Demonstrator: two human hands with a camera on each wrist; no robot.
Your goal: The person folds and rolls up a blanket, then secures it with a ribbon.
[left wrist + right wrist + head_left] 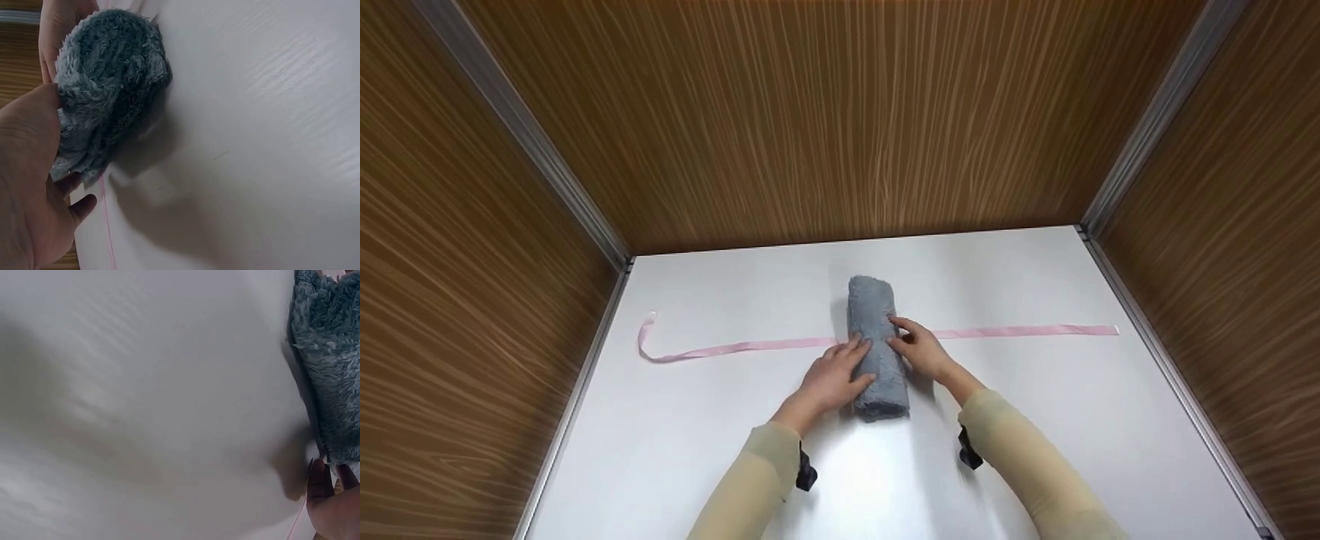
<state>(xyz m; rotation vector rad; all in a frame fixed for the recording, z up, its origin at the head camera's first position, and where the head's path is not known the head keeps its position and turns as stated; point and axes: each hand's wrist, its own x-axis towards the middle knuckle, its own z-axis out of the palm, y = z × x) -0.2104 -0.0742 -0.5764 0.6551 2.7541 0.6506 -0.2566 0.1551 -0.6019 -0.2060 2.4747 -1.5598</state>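
Observation:
A rolled grey fluffy towel (pixel 876 352) lies lengthwise on the white table, its spiral end facing me in the left wrist view. Under it runs a pink ribbon (pixel 1020 331), stretched out to both sides. My left hand (pixel 831 377) rests on the roll's left side, fingers spread and thumb nearer me. At the right edge, my right hand (pixel 921 349) has its thumb and bent index finger on the towel, pinching it. The right wrist view shows those fingertips (pixel 318 481) at the towel's lower edge; the ribbon's middle is hidden beneath the roll.
The white table (pixel 720 300) is bordered by wood-grain panels (pixel 840 120) at the back and both sides, with metal rails (pixel 577 405) along the side edges. The ribbon's left end curls away from me.

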